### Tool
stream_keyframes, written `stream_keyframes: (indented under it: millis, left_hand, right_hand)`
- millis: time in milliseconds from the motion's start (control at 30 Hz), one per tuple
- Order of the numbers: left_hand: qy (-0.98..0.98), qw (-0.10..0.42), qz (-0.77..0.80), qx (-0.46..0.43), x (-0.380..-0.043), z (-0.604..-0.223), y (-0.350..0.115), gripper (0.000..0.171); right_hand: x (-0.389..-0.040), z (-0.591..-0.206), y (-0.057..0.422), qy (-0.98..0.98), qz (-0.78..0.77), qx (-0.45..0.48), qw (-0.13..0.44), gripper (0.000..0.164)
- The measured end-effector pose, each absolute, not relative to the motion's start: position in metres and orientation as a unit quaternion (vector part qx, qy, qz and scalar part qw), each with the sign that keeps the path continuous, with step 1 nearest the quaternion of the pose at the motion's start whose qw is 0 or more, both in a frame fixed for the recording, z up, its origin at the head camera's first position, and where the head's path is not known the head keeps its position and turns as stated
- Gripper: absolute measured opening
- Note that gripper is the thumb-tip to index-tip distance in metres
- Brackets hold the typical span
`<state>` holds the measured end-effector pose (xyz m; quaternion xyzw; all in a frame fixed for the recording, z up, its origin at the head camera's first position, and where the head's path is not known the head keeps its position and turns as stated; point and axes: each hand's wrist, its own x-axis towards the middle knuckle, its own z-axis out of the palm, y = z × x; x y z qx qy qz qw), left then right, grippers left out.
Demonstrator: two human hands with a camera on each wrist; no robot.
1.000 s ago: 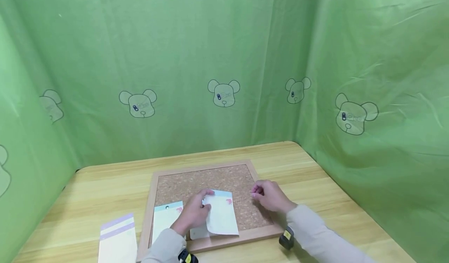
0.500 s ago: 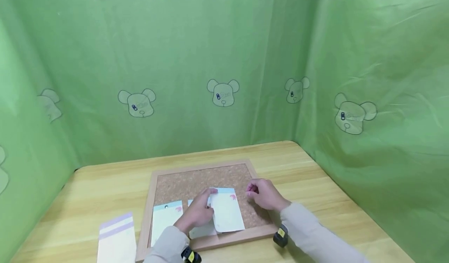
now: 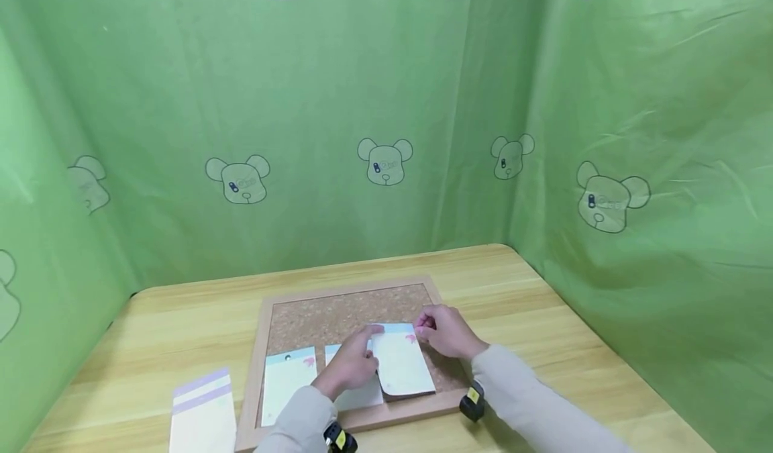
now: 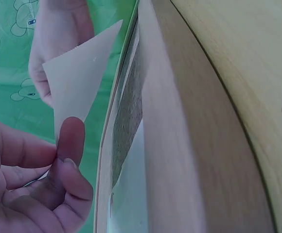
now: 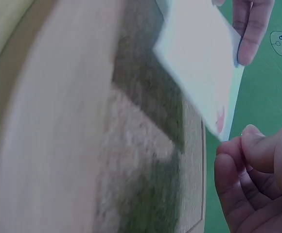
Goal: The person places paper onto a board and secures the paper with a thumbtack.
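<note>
The paper note (image 5: 197,58) is pinched by the left hand (image 5: 252,30) at 2 o'clock. At 4 o'clock, the curled right hand (image 5: 262,182) is positioned at the note's pink-marked corner. The wood-framed corkboard (image 5: 133,131) is shaded at 6 o'clock.

Rightmost sheet (image 3: 401,366): white, pale-blue band (image 3: 395,329), pink motif (image 3: 411,338); cork board (image 3: 350,309): speckled brown; curtain (image 3: 314,90): green, bear-head outlines (image 3: 385,163)

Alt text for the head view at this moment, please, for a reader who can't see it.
A person's left hand holds a blue-topped sheet above a framed corkboard, the right hand at the sheet's upper right corner. Two similar sheets lie on the board, and a purple-striped sheet on the wooden table to its left; a green bear-print curtain hangs behind.
</note>
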<state>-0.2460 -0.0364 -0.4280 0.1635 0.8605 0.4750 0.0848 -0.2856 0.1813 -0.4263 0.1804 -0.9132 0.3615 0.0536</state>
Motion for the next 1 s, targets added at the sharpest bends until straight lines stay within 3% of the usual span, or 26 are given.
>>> stream_keyframes:
  millis: [633, 1000]
  left_hand:
    - [0.893, 0.033, 0.391, 0.219, -0.255, -0.436, -0.021, 0.057]
    - [0.914, 0.057, 0.35, 0.197, -0.255, -0.437, -0.014, 0.064]
  right_hand:
    - [-0.296, -0.43, 0.16, -0.89, 0.434, 0.141, -0.004, 0.015]
    - [-0.305, -0.436, 0.155, -0.893, 0.428, 0.136, -0.024, 0.016]
